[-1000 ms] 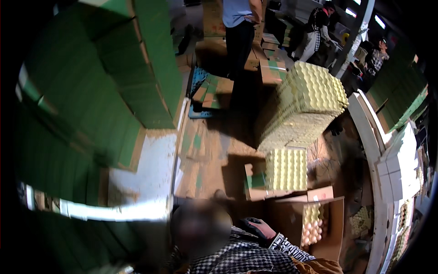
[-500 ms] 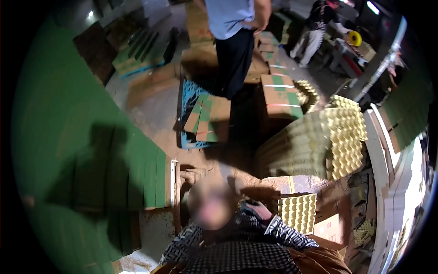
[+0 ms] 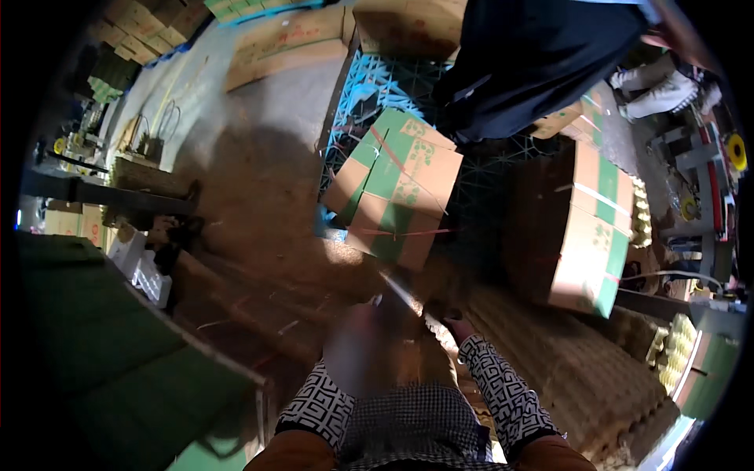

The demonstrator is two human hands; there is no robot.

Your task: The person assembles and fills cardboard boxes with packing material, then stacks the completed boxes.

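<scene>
My left hand (image 3: 364,312) is low in the middle, largely covered by a blurred patch; its fingers are not clear. To its right, my right hand (image 3: 460,326) reaches forward from a patterned sleeve, dim and smeared, with its fingers hard to make out. Nothing held can be recognised in either. Ahead of both hands, flattened cardboard cartons (image 3: 408,184) with green bands and red string lie on a blue pallet (image 3: 373,82). Beside my right forearm runs a long stack of egg trays (image 3: 565,365), brownish in the shade.
A person in dark trousers (image 3: 534,67) stands at the pallet. A strapped carton bundle (image 3: 593,228) sits at right, with another person's light trousers (image 3: 656,86) beyond. Green stacked cartons (image 3: 86,322) fill the near left. A machine with a yellow roll (image 3: 736,151) stands far right.
The view has tipped down and turned, so the pallet and cartons look larger and nearer. My right hand, earlier close to my body, now reaches forward; my forearms are further apart.
</scene>
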